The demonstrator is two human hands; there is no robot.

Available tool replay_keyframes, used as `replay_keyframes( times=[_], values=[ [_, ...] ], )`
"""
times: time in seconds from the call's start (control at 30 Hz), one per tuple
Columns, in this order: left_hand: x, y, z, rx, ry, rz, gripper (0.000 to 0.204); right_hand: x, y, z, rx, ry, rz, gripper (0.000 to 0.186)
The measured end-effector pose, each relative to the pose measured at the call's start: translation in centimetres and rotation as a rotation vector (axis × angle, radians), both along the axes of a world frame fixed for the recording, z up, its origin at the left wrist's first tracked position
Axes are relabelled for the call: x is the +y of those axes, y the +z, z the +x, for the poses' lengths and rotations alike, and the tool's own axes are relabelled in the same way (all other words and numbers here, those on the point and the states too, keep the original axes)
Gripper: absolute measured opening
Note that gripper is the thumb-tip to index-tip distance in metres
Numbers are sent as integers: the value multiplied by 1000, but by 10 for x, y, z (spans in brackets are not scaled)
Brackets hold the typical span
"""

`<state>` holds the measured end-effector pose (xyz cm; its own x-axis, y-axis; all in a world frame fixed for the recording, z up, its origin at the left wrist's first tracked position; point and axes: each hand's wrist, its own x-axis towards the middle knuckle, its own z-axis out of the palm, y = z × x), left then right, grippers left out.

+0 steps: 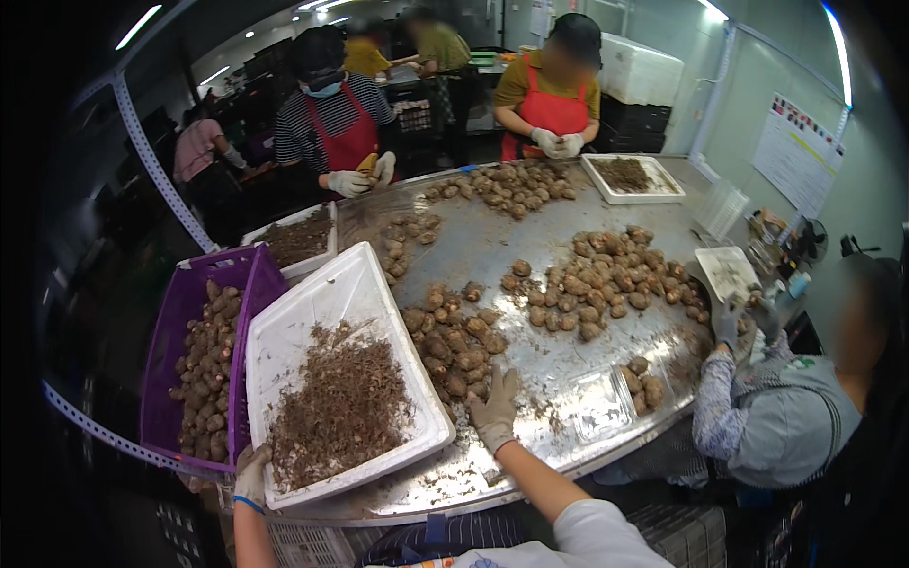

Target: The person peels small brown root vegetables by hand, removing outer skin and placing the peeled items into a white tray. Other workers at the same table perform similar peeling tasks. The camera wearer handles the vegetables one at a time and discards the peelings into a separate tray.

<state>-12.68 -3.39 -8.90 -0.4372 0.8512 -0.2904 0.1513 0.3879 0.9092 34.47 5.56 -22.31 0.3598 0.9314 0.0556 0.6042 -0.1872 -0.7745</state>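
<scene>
The tray (355,279) hides part of the crate's (260,284) near side; contact between the two is unclear. The left hand (251,473) is at the tray's near-left corner, fingers partly obscured; whether they pinch the rim cannot be told. Debris (336,412) covers much of the tray's floor. The right hand (494,412) has its fingers spread beside the tubers (464,350), which lie just beyond it, right of the tray.

Left hand (252,473) gloved, low, gripping — right hand (496,412) gloved, forearm (542,481) stretched forward, fingers (508,382) spread.
</scene>
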Motion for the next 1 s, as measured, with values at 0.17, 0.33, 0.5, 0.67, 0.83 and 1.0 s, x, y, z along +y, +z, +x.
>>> replay_keyframes(
  times=[0.17, 0.33, 0.5, 0.67, 0.83, 1.0],
  values=[
    [-9, 19, 18, -53, 50, -53, 37, 48, 1, -31, -93, 99, -72, 85],
    [-13, 24, 21, -61, 72, -71, 41, 61, -14, -52, -104, 271, 47, 79],
    [2, 32, 30, -118, 89, -65, 37, 85, -48, -85, -156, 462, 92, 75],
    [3, 37, 32, -189, 150, -122, 38, 96, 10, -72, 23, 626, -49, 71],
    [-6, 15, 7, -119, 193, -139, 41, 139, 95, 21, -333, 442, -131, 77],
    [3, 33, 27, -52, 145, -126, 39, 222, -14, 68, -253, 368, -71, 76]
  ],
)
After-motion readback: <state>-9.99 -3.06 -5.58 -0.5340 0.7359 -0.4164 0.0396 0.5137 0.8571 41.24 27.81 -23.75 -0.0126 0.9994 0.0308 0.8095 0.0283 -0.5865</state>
